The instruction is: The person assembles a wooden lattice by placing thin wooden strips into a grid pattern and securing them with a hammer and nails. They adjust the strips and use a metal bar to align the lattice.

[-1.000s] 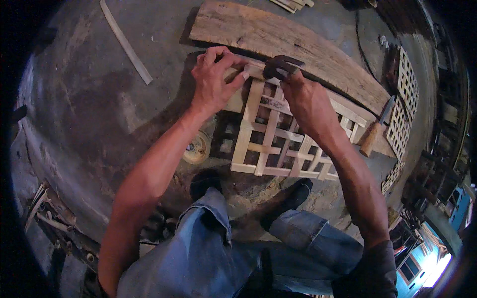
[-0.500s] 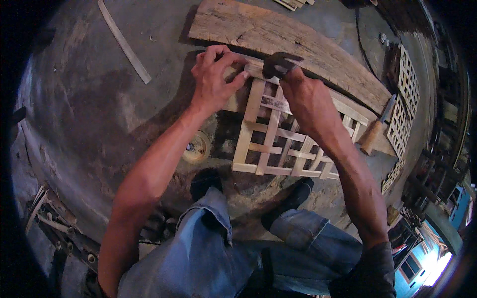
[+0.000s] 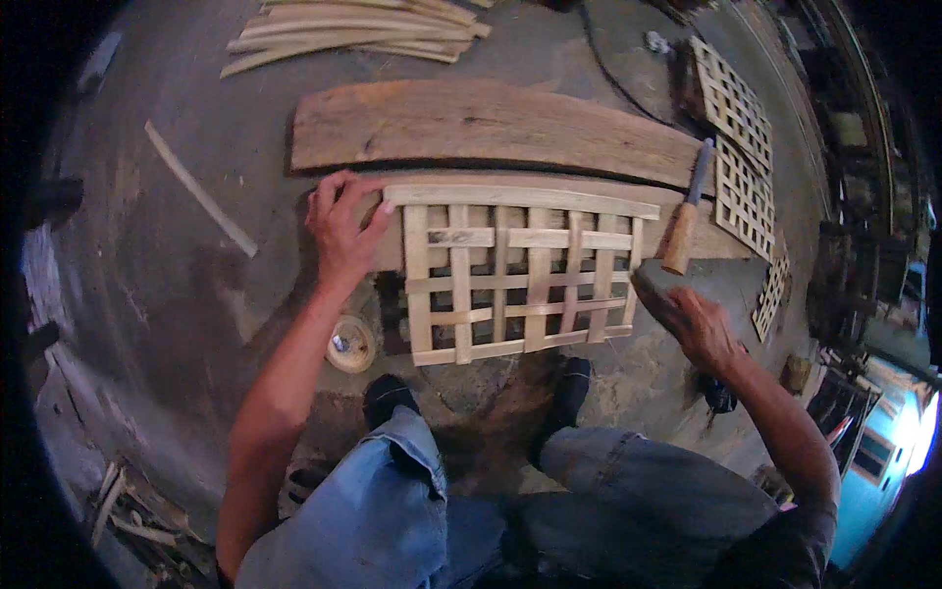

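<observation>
A woven lattice panel of pale flat strips lies in front of me, its far edge resting on a wooden board. My left hand is at its far left corner, thumb and index finger pinching the end of the top strip. To the right of the panel, my right hand grips a hammer, whose dark head hangs near the panel's right edge, slightly blurred. The hammer's handle is mostly hidden by the fist.
Beyond the panel lies a thick wooden plank. A wooden-handled knife rests at its right end. More lattice panels lie at the right, loose strips at the back. A small round dish sits near my left foot.
My right hand has carried the hammer from the panel's far left corner to its right side, uncovering the lattice. My left hand stays at the corner. The view has shifted, showing more strips behind.
</observation>
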Action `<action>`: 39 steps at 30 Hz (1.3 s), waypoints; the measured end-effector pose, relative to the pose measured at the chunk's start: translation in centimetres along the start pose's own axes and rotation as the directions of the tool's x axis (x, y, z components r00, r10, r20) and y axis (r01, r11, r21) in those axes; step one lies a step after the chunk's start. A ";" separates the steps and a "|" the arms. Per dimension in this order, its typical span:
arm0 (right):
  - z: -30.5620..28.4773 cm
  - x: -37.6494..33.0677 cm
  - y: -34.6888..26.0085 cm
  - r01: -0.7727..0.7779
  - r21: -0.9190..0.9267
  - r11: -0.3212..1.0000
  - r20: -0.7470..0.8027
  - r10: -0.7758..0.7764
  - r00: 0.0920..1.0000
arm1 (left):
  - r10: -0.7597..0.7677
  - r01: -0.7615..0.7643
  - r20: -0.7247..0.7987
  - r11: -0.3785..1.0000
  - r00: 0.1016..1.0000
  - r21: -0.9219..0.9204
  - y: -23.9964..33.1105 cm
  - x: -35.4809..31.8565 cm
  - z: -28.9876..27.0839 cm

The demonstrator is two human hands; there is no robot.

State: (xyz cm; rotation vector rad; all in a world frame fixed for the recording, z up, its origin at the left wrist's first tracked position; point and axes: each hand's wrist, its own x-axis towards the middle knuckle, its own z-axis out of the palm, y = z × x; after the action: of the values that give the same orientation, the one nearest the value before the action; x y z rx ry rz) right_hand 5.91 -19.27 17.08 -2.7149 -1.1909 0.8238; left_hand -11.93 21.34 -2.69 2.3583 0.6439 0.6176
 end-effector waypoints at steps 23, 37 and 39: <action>18.7 0.2 6.6 -0.051 0.879 0.473 -0.243 0.538 0.807 | 0.101 -0.210 0.302 0.912 0.948 0.353 3.3 0.2 -3.6; -3.9 3.3 7.4 -0.073 0.994 -0.084 0.085 0.153 0.985 | 0.424 -0.415 0.069 0.903 0.903 -0.112 6.7 4.3 -4.6; -6.4 5.0 10.8 -0.025 0.999 0.042 0.015 0.224 0.974 | 0.074 -0.054 0.187 0.992 0.980 -0.113 8.9 6.5 -3.2</action>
State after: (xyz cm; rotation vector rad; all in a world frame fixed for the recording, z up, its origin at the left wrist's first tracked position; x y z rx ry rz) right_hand 19.11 -22.39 17.48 -1.5188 -0.0349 0.9074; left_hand -6.10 20.32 7.13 2.3090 0.4395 0.4349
